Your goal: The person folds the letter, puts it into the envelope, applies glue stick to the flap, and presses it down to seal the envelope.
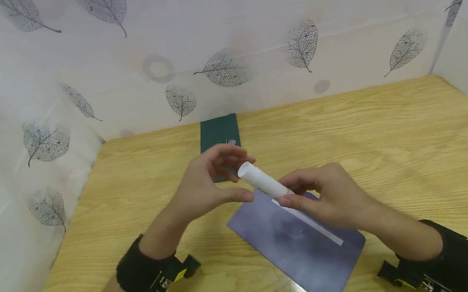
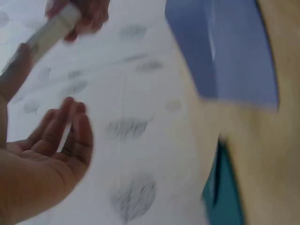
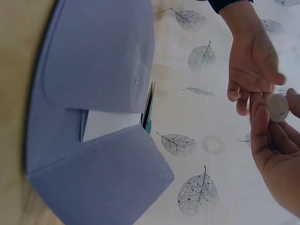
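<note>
Between thumb and fingers, my right hand (image 1: 336, 196) pinches the lower end of a white tube (image 1: 262, 180), held tilted over the purple folder (image 1: 293, 259). Its round end (image 3: 277, 108) faces the right wrist view. My left hand (image 1: 203, 184) is beside the tube's upper end, thumb and fingers spread apart and loosely bent, with nothing in its grasp. The folder lies slantwise on the table below, and a strip of white paper (image 1: 318, 229) shows at its opening. In the right wrist view its flap (image 3: 101, 56) stands partly raised above the paper.
A dark green folder (image 1: 219, 130) lies at the back of the wooden table (image 1: 400, 150), partly hidden behind my left hand. A white curtain with a leaf print (image 1: 241, 17) hangs along the back and both sides. Each wrist wears a black band with a small camera.
</note>
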The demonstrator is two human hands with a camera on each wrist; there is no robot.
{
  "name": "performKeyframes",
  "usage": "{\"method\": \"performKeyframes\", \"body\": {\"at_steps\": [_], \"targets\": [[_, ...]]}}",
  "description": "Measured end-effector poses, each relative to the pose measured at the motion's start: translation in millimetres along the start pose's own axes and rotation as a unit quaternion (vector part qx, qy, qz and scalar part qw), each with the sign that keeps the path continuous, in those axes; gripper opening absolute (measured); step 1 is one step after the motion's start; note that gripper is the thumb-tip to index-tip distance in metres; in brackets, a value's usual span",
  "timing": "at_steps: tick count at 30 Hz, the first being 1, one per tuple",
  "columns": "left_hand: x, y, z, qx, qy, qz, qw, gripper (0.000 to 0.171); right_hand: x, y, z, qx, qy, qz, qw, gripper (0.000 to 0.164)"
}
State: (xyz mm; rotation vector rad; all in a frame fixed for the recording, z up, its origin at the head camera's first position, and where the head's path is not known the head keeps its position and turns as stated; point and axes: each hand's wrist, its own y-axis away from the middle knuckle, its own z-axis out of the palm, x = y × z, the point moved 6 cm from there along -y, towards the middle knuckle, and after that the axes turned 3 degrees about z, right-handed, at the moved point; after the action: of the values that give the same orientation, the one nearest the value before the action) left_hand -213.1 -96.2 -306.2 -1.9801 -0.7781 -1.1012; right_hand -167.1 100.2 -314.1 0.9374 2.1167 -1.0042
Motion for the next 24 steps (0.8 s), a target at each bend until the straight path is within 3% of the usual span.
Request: {"method": "performKeyframes", "body": {"at_steps": [1, 3, 5, 7, 11, 14, 16, 18, 24], "targets": [[0.2, 0.0, -8.1, 0.005, -0.056, -0.007, 0.9984, 0.064, -0.4, 0.0, -0.4, 0.003, 0.0, 0.004, 1.0, 0.017], [0.5, 0.7, -23.1, 0.012, -0.171, -0.022, 0.985, 0.064, -0.6, -0.1, -1.0, 0.008, 0.004, 0.01, 1.0, 0.017], [-1.7, 1.5, -35.5, 0.015, -0.28, -0.043, 0.9588, 0.063, -0.4, -0.1, -1.4, 0.013, 0.011, 0.012, 1.0, 0.017], [-7.4, 1.7, -44.8, 0.006, -0.362, -0.074, 0.9293, 0.061, -0.5, 0.1, -2.2, 0.019, 0.019, 0.011, 1.0, 0.018], [-30.6, 2.0, -57.8, -0.048, -0.453, -0.152, 0.877, 0.06, -0.8, 0.4, -3.1, 0.024, 0.026, 0.01, 0.999, 0.02], [-50.2, 3.8, -64.9, -0.089, -0.483, -0.204, 0.8468, 0.058, -1.8, 0.8, -4.0, 0.029, 0.025, 0.003, 0.999, 0.02], [-61.7, 6.4, -69.0, -0.107, -0.484, -0.234, 0.8362, 0.056, -1.8, 1.3, -4.3, 0.031, 0.024, 0.0, 0.999, 0.02], [-71.4, 9.4, -72.0, -0.121, -0.476, -0.257, 0.8319, 0.053, -2.1, 1.5, -4.7, 0.032, 0.025, -0.002, 0.999, 0.02], [-87.9, 15.1, -75.7, -0.146, -0.446, -0.286, 0.8354, 0.032, -2.3, 1.1, -6.0, 0.031, 0.027, 0.001, 0.999, 0.021]]}}
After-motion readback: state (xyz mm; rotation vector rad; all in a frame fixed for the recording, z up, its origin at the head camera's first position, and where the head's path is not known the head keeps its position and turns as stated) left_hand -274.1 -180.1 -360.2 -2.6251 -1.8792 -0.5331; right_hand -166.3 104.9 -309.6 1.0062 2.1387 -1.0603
